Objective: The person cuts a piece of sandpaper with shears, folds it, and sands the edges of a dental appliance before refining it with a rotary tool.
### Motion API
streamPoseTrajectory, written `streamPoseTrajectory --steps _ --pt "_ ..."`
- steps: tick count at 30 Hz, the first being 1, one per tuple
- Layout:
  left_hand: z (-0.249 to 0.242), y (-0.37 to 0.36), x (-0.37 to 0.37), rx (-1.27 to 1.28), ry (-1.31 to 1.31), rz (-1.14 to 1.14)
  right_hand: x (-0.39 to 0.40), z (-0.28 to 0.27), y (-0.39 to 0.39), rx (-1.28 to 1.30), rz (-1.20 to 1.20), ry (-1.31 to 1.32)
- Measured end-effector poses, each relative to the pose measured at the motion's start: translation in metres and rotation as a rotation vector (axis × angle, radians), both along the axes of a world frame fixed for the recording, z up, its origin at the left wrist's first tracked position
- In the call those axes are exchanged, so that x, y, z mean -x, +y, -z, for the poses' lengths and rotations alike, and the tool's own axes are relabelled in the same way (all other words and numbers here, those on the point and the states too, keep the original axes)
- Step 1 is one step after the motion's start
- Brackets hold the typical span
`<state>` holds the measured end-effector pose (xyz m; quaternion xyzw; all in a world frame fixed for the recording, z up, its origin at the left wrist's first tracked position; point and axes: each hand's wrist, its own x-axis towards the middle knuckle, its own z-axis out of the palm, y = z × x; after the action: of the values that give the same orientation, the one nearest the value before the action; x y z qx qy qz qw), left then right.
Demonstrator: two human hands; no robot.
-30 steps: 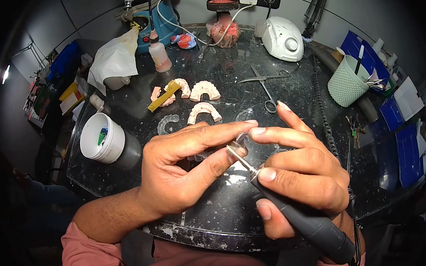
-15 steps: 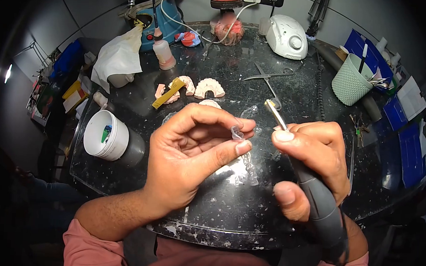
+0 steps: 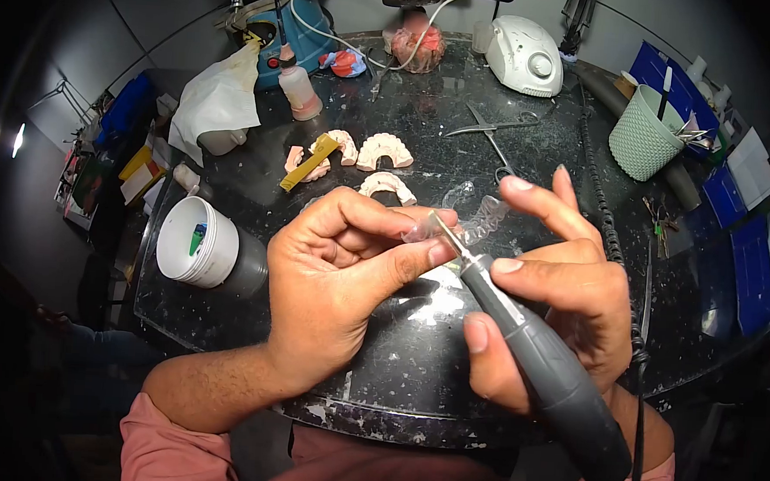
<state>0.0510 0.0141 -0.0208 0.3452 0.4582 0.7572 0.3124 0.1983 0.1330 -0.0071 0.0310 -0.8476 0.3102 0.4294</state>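
Note:
Between the thumb and fingers of my left hand (image 3: 340,264) is a small clear plastic aligner (image 3: 420,229). My right hand (image 3: 565,293) holds a dark rotary handpiece (image 3: 544,353), its metal bit reaching the aligner beside my left fingertips; whether they touch is hard to tell. The index finger of my right hand is raised off the tool. Another clear aligner (image 3: 489,218) lies on the black table (image 3: 396,363) just beyond my hands. Pale dental models (image 3: 384,152) stand behind my left hand, one pair with a yellow strip (image 3: 309,162) across it.
Scissors (image 3: 493,133) lie toward the back. A white control unit (image 3: 525,56) stands at the back, with a pink-filled bottle (image 3: 300,92) to its left. A white tub (image 3: 198,244) is at left, a green basket (image 3: 643,136) at right, its coiled cord nearby.
My right hand has turned and brought the handpiece left and down, so its bit is now at the aligner. Its fingers have shifted, and the view has moved slightly.

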Motion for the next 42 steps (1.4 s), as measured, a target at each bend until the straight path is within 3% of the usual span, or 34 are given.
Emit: streamPoseTrajectory --steps 3,9,13,20,29,42 --pt "0.001 0.000 0.001 0.007 0.080 -0.011 0.004 0.005 -0.001 -0.032 0.071 0.026" --pt "0.002 -0.001 0.003 -0.039 0.089 0.003 0.003 0.007 0.000 0.054 -0.014 0.015" --pt "0.002 0.000 0.002 -0.025 0.129 0.001 0.002 0.003 -0.002 -0.034 -0.061 -0.018" --pt "0.008 0.002 0.006 -0.130 0.145 0.011 0.006 0.008 -0.003 -0.002 -0.068 0.069" --pt "0.006 0.002 0.005 -0.085 0.244 -0.039 0.007 0.009 -0.004 0.060 -0.099 0.127" --pt "0.008 0.002 0.008 -0.184 0.212 -0.002 0.007 0.011 -0.004 0.108 -0.122 0.080"
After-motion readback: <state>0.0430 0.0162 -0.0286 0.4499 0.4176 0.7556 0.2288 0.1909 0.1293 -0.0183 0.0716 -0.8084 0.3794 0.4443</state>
